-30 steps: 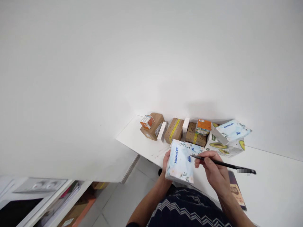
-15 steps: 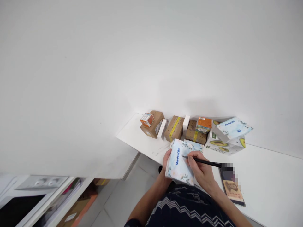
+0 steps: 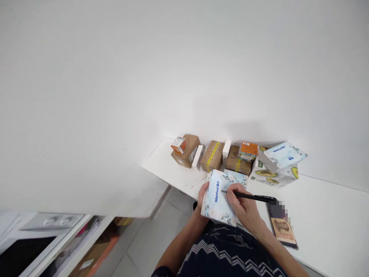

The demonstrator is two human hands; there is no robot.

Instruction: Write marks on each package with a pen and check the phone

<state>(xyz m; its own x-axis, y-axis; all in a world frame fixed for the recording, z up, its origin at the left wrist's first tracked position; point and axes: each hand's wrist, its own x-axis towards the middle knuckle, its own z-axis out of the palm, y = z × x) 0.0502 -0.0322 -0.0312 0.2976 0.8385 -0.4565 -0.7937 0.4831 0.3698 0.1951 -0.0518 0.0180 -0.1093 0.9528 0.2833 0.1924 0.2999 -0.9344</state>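
My left hand [image 3: 202,193] grips the left edge of a pale blue floral tissue pack [image 3: 216,200], tilted up over the front edge of the white table [image 3: 323,215]. My right hand [image 3: 245,207] holds a black pen [image 3: 253,197] with its tip resting on the top face of the pack. The pen's shaft points away to the right.
Against the wall stand several brown cardboard boxes [image 3: 213,156], a small orange carton [image 3: 179,145] on the left one, an orange-topped box [image 3: 248,151], and an avocado-print box [image 3: 271,175] with another tissue pack [image 3: 284,154] on top. A phone [image 3: 282,227] lies right of my hand.
My right hand brought the pen leftward, and its tip now rests on the tissue pack. The pack sits slightly lower in my left hand.
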